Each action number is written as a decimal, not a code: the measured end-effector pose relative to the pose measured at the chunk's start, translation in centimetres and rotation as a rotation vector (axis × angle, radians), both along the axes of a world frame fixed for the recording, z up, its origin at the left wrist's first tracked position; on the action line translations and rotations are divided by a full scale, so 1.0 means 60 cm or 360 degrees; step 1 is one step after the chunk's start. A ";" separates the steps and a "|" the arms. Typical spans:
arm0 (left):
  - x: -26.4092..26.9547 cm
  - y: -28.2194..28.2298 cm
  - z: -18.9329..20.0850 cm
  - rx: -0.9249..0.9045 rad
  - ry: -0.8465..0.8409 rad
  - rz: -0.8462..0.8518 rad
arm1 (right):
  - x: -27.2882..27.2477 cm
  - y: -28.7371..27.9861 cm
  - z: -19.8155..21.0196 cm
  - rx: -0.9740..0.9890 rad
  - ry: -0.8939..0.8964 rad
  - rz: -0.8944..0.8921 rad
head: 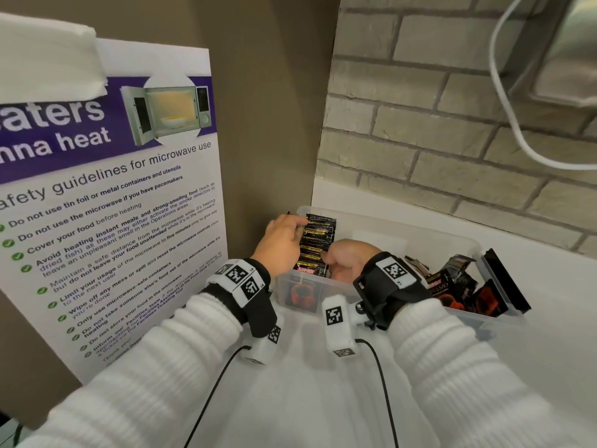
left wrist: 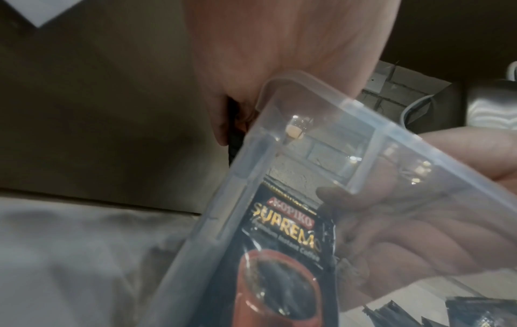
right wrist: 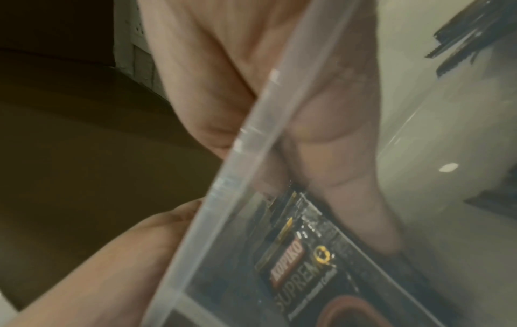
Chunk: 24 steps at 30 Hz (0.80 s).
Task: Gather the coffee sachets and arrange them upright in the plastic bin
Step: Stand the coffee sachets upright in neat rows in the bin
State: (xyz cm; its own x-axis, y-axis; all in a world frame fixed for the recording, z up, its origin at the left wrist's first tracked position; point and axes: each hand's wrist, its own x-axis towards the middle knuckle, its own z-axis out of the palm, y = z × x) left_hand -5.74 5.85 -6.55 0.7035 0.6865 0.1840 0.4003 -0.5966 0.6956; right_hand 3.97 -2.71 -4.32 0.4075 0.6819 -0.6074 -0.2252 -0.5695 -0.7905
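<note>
A clear plastic bin (head: 420,228) stands on the white counter. At its left end a row of black Kopiko coffee sachets (head: 318,240) stands upright. My left hand (head: 284,240) reaches over the bin's far-left corner; its fingertips lie on the row's tops and a dark sachet edge (left wrist: 234,132) shows pinched below the thumb. My right hand (head: 347,260) is inside the bin, fingers curled against the row's near right side. Through the bin wall (left wrist: 321,95) the front sachet (left wrist: 285,232) shows, with the right hand's fingers (left wrist: 419,221) beside it. The right wrist view shows that sachet (right wrist: 307,265) too.
Loose sachets (head: 452,282) lie jumbled in the bin's right end, next to a black latch (head: 507,279). A microwave poster (head: 113,205) leans close on the left. A brick wall (head: 452,124) with a white cable (head: 510,108) stands behind. White counter (head: 549,334) extends right.
</note>
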 end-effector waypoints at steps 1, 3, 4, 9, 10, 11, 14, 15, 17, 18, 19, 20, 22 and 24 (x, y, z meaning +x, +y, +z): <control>-0.001 -0.001 0.001 0.0007 0.0015 -0.0002 | -0.003 -0.003 0.002 -0.0016 0.0011 0.0004; -0.004 -0.004 0.005 0.0028 0.0042 -0.0022 | -0.006 -0.011 0.012 -0.0077 -0.0036 0.0053; -0.006 -0.006 0.008 0.0034 0.0057 -0.0036 | -0.002 -0.017 0.019 -0.0115 -0.0092 0.0060; -0.010 -0.010 0.014 0.0083 0.0112 -0.0076 | 0.050 -0.080 0.088 -0.0244 -0.0592 0.0079; -0.010 -0.011 0.014 0.0085 0.0112 -0.0077 | 0.063 -0.098 0.106 -0.0267 -0.0681 0.0103; -0.009 -0.012 0.015 0.0087 0.0106 -0.0075 | 0.077 -0.115 0.123 -0.0297 -0.0772 0.0150; -0.009 -0.016 0.018 0.0103 0.0103 -0.0072 | 0.118 -0.153 0.161 -0.0661 -0.1269 0.0489; -0.009 -0.016 0.018 0.0106 0.0109 -0.0069 | 0.131 -0.161 0.165 -0.0865 -0.1480 0.0649; -0.009 -0.016 0.017 0.0108 0.0115 -0.0061 | 0.150 -0.171 0.157 -0.1244 -0.1770 0.0908; -0.009 -0.016 0.017 0.0105 0.0114 -0.0059 | 0.154 -0.173 0.147 -0.1363 -0.1826 0.1022; -0.009 -0.016 0.016 0.0102 0.0114 -0.0057 | 0.164 -0.171 0.129 -0.1442 -0.1857 0.1145; -0.008 -0.016 0.016 0.0100 0.0117 -0.0054 | 0.162 -0.174 0.117 -0.1492 -0.1833 0.1270; -0.008 -0.017 0.016 0.0098 0.0123 -0.0054 | 0.179 -0.171 0.079 -0.1501 -0.1753 0.1321; -0.008 -0.018 0.017 0.0106 0.0121 -0.0051 | 0.176 -0.170 0.068 -0.1534 -0.1904 0.1269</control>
State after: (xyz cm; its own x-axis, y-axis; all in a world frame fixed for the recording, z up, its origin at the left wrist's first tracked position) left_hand -6.19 4.79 -5.54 0.7387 0.6513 0.1736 0.4303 -0.6539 0.6222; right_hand 14.55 -12.90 -0.25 0.6709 0.5264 -0.5222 0.7342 -0.5704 0.3683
